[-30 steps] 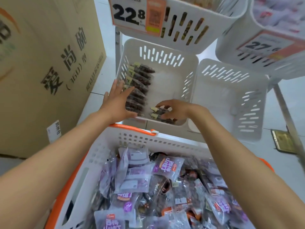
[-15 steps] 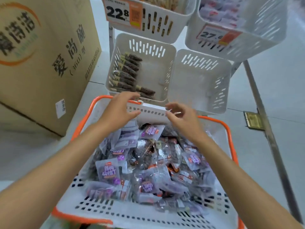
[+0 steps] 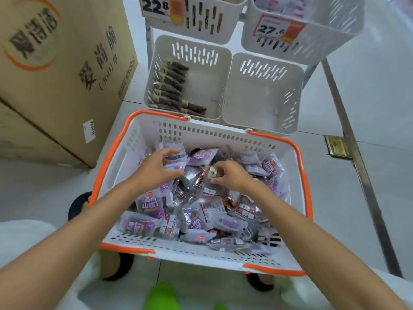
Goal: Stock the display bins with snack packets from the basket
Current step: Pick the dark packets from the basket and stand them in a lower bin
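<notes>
A white basket [image 3: 143,130] with an orange rim sits on the floor, full of purple and dark snack packets [image 3: 196,218]. My left hand [image 3: 156,168] reaches into its far part, fingers curled over a pale purple packet [image 3: 175,156]. My right hand [image 3: 230,175] pinches a dark packet [image 3: 211,172] by its tan label end. Beyond the basket stand two white display bins: the left bin [image 3: 201,52] holds a row of dark packets [image 3: 169,88] along its left side, the right bin [image 3: 263,92] holds nothing.
Two upper bins with price tags, 22.8 [image 3: 156,6] and 27.6 [image 3: 271,29], hang above the lower ones. A big cardboard box [image 3: 55,63] stands at the left. A metal rack leg [image 3: 355,139] runs down the right. Black wheels [image 3: 77,204] show under the basket.
Both hands drew back from the left display bin, passed over the basket's far rim and now sit among the packets in the basket. My view has tilted down.
</notes>
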`<state>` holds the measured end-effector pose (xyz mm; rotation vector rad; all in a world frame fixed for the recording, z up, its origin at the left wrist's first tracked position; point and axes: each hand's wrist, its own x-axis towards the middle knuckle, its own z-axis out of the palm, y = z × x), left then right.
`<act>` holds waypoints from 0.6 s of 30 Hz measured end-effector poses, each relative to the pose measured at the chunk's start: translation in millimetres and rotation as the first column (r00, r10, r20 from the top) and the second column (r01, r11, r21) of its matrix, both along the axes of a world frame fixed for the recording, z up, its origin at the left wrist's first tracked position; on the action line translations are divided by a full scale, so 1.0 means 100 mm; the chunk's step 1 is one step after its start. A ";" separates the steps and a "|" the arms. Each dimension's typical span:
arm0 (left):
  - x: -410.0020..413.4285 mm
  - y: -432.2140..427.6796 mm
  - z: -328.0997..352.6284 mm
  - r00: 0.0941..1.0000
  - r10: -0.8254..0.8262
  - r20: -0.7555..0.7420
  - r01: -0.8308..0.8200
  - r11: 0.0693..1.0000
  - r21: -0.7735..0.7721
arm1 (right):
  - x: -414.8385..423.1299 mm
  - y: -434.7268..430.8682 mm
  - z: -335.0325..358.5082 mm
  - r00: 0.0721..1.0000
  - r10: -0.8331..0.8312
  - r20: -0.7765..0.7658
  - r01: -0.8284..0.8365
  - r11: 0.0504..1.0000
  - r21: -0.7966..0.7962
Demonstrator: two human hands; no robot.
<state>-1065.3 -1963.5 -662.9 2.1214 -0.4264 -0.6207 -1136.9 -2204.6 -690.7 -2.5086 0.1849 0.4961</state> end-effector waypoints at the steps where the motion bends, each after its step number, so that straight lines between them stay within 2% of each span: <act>1: -0.04 -0.05 0.03 0.996 -0.039 -0.079 0.038 0.999 -0.011 | -0.04 0.03 0.08 0.997 -0.051 0.060 0.044 0.993 0.111; 4: -0.19 -0.21 0.05 0.950 -0.215 -0.226 0.204 0.976 -0.071 | -0.09 0.21 0.35 0.981 -0.135 0.138 0.062 0.896 0.440; 6: -0.18 -0.19 0.02 0.960 -0.189 -0.208 0.167 0.979 -0.120 | -0.04 0.28 0.45 0.978 -0.153 0.142 0.055 0.844 0.534; 8: -0.07 -0.05 -0.03 0.978 -0.018 -0.210 -0.008 0.993 -0.119 | 0.00 0.24 0.41 0.967 -0.234 0.102 0.159 0.863 0.480; 10: 0.06 0.15 -0.08 0.958 0.130 -0.256 -0.170 0.976 -0.139 | 0.00 0.14 0.23 0.955 -0.297 -0.007 0.286 0.911 0.299; 12: 0.14 0.27 -0.13 0.942 0.202 -0.269 -0.247 0.958 -0.148 | -0.02 0.09 -0.03 0.942 -0.297 -0.158 0.321 0.935 0.154; 14: 0.16 0.31 -0.17 0.931 0.245 -0.270 -0.291 0.945 -0.146 | -0.01 0.17 -0.24 0.925 -0.279 -0.257 0.328 0.930 0.169; 16: 0.14 0.32 -0.20 0.928 0.251 -0.275 -0.297 0.945 -0.139 | 0.04 0.31 -0.40 0.913 -0.339 -0.227 0.393 0.880 0.267; 18: 0.13 0.32 -0.21 0.931 0.245 -0.269 -0.284 0.951 -0.118 | 0.07 0.42 -0.48 0.866 -0.469 -0.171 0.499 0.797 0.340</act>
